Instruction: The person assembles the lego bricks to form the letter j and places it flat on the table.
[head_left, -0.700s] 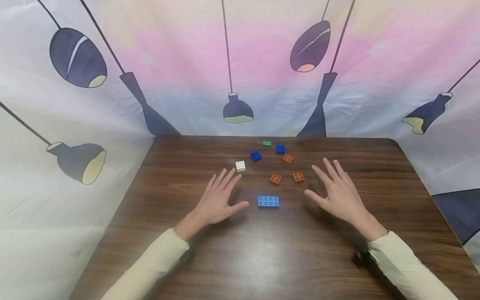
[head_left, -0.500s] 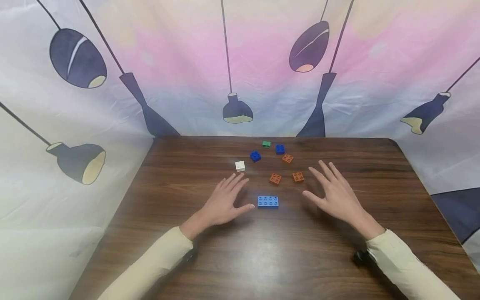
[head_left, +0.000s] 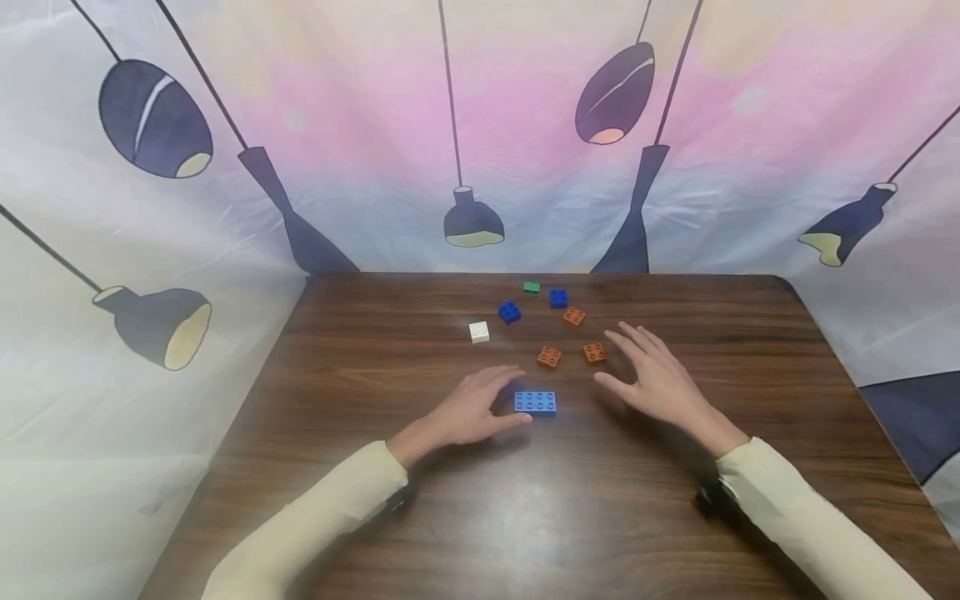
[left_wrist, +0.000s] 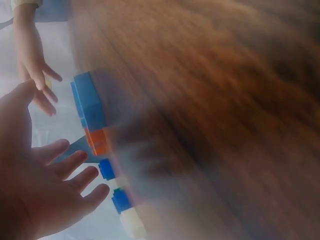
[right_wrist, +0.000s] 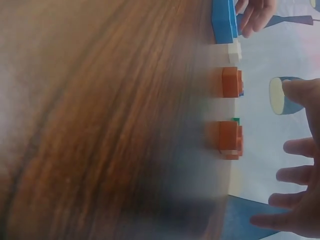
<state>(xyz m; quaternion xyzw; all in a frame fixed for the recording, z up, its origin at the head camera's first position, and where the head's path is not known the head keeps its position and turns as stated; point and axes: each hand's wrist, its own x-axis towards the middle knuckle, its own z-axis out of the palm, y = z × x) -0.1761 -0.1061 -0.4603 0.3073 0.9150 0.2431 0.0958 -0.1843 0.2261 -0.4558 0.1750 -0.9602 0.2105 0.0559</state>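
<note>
A long light blue toy brick (head_left: 535,403) with two rows of studs lies on the table. At its left end is my left hand (head_left: 468,412), thumb and fingers spread to either side of that end. The left wrist view shows a gap between these fingers and the brick (left_wrist: 87,102). My right hand (head_left: 660,387) hovers further right, fingers extended and holding nothing. Nearest to it is an orange brick (head_left: 594,353), a little left of its thumb and fingertips. A second orange brick (head_left: 549,357) sits behind the light blue one.
Further back on the brown table (head_left: 360,333) lie a white brick (head_left: 479,332), two dark blue bricks (head_left: 510,312), a third orange brick (head_left: 574,316) and a small green brick (head_left: 532,288). A cloth printed with lamps (head_left: 474,225) hangs behind the table.
My left hand has moved right, to the light blue brick, its fingers drawing closer together. My right hand has shifted slightly left. The bricks have stayed in place.
</note>
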